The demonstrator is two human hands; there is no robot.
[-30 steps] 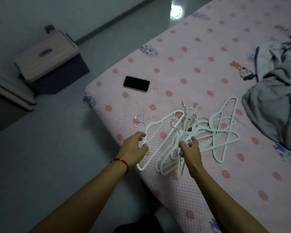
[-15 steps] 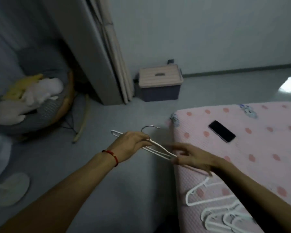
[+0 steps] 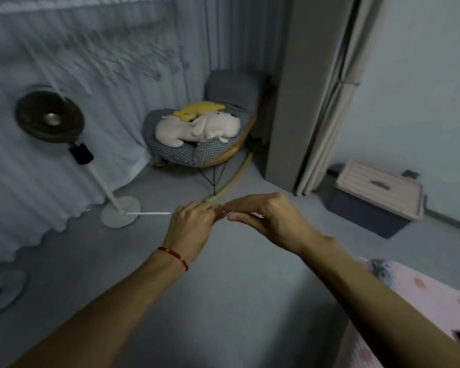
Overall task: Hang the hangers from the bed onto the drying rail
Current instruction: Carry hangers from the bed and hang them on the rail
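Head view, the only one supplied: one thin white plastic hanger (image 3: 149, 213) is carried edge-on above the grey floor, seen as a slim bar projecting leftward from the left hand (image 3: 193, 224), which grips it with fingers curled; a red cord sits on that wrist. The right hand (image 3: 266, 219) pinches the other end of the hanger between thumb and fingertips, the two hands nearly touching. Judged light, stiff and somewhat springy, smooth enough to slip; best taken at the neck below the hook, leaving the hook free. The hook cannot be seen here. Count: one hanger in hand; a blurred row of pale hangers (image 3: 122, 62) on the drying rail (image 3: 77, 2) at upper left, number not determinable. The pink spotted bed (image 3: 420, 288) shows only its corner at lower right; no hangers are visible on it.
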